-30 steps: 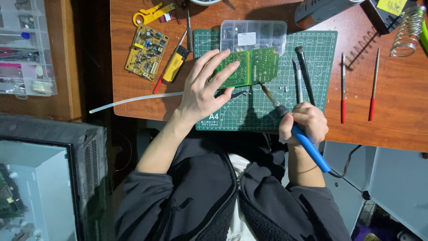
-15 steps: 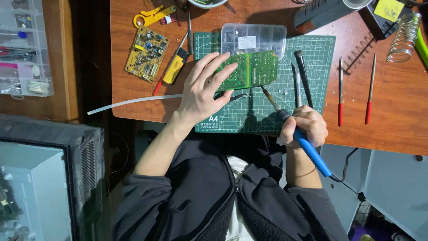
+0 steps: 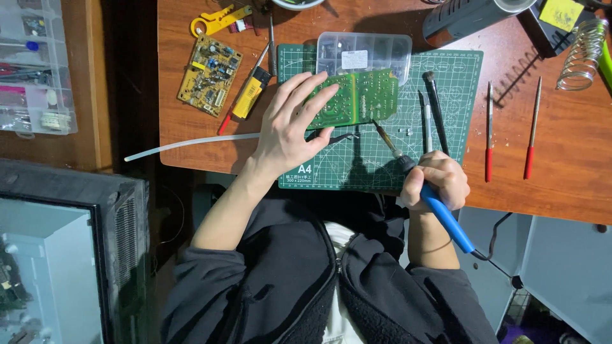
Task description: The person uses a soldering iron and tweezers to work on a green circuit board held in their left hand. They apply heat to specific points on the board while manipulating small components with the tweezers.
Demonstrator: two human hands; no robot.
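The left hand (image 3: 290, 124) covers the left end of the green circuit board (image 3: 360, 95), so that edge of the board is hidden. The soldering iron (image 3: 440, 210) passes through the closed right hand (image 3: 440, 178); the middle of its blue handle is concealed by the fingers, and its cord leaves the counter (image 3: 561, 185) edge below. Parts inside the clear plastic box (image 3: 363, 51) are too small to identify. A dark device at the top edge is cut off by the frame.

Left hand: spread wide and flat, fingers extended, pressing on the green circuit board, which lies on the green cutting mat (image 3: 446, 76) just below the clear plastic box.

Right hand: wrapped fully around the soldering iron handle. The metal tip points up and left and meets the lower right edge of the green circuit board.
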